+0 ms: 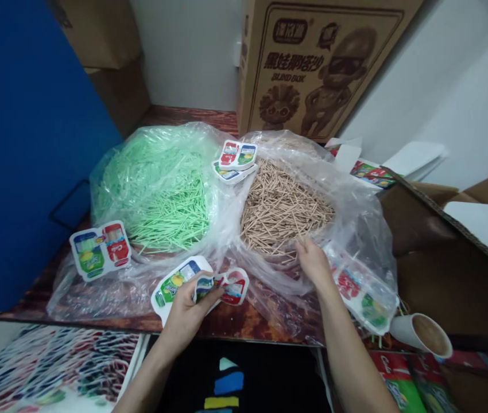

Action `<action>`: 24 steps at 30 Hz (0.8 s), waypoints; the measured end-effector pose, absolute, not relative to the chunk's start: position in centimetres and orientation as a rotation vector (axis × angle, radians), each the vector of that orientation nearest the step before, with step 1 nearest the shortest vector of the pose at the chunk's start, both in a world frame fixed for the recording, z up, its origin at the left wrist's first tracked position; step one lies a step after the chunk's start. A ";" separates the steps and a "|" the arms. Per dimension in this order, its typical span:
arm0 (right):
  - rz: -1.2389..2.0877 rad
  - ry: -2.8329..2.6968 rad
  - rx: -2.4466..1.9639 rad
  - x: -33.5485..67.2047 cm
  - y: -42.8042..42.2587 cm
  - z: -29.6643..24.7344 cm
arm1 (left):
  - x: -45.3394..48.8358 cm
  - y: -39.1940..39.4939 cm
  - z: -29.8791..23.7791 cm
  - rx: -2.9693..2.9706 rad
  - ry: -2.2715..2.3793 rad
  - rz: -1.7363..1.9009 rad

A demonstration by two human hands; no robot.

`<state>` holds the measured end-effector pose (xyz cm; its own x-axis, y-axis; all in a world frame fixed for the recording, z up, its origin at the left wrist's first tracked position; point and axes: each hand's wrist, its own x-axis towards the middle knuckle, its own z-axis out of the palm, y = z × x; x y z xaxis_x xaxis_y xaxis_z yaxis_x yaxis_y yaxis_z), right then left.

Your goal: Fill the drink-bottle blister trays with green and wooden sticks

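Note:
My left hand (194, 301) is closed around a folded printed card (232, 285) with red and green drink pictures, low in the middle. Under that hand lies another printed card (175, 287). My right hand (313, 261) has its fingertips together at the front edge of a heap of thin brown sticks (285, 209) in an open clear plastic bag (358, 212); whether a stick is between them cannot be made out. Left of it, a second clear bag (119, 155) contains light green sticks (175, 206).
More printed cards (100, 249) lie on the bags, with a small stack (235, 160) between them. At right are a paper cup (425, 335) and an open cardboard box (437, 269). A white tray (143, 350) of packed cards sits lower left; a large carton (308, 63) stands behind.

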<state>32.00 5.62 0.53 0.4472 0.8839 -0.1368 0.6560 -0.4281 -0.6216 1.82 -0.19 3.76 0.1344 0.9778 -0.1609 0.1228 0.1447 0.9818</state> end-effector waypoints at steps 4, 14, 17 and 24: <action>1.056 -1.030 -1.652 30.4 4.1 2.8 | 2.2 -0.1 3.5 1.280 1.221 0.945; 1.779 -0.538 -0.753 21.4 4.5 5.8 | 3.7 0.4 2.2 1.179 1.131 0.838; 1.801 -0.552 -0.766 21.0 4.2 5.5 | 3.6 0.3 2.0 1.067 1.102 0.847; 1.745 -0.819 -0.954 20.6 2.8 7.1 | 3.8 0.1 1.7 1.057 1.129 0.887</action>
